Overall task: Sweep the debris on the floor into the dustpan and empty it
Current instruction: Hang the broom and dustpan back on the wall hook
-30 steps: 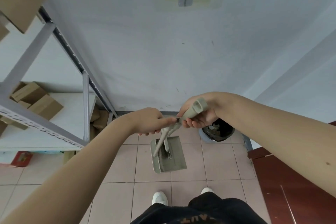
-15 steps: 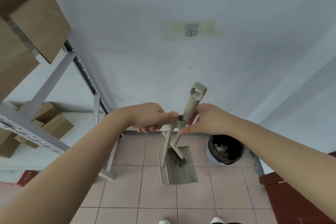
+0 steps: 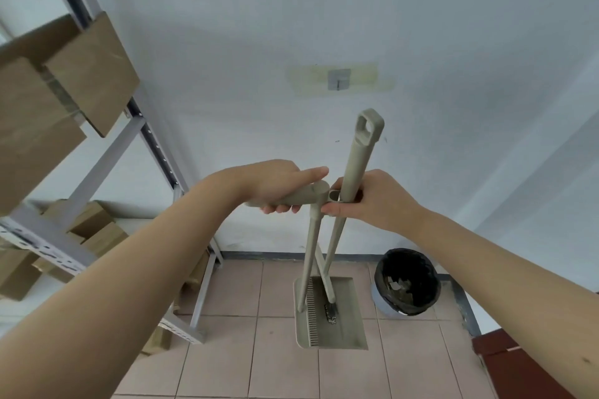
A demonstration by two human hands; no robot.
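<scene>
My left hand [image 3: 275,181] gripped the dustpan [image 3: 343,327] handle, my right hand [image 3: 379,201] pinched the broom [image 3: 358,159] stick just beside it. Lifted crooked, the broom could snag — and tip the dustpan.

This looks like a storeroom. Grey metal shelving [image 3: 110,159] holds plain cardboard boxes [image 3: 90,71], against a bare white wall [image 3: 259,10] and tiled floor [image 3: 227,350].

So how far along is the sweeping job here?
Nearly finished, it seems. Done: the pink floor tiles show no debris, the beige plastic dustpan looks empty, pale scraps lie in the black-lined bin. In hand: the left hand holds the dustpan's handle, the right hand holds the beige broom stick at its clip. Left: probably only storing the set.
</scene>
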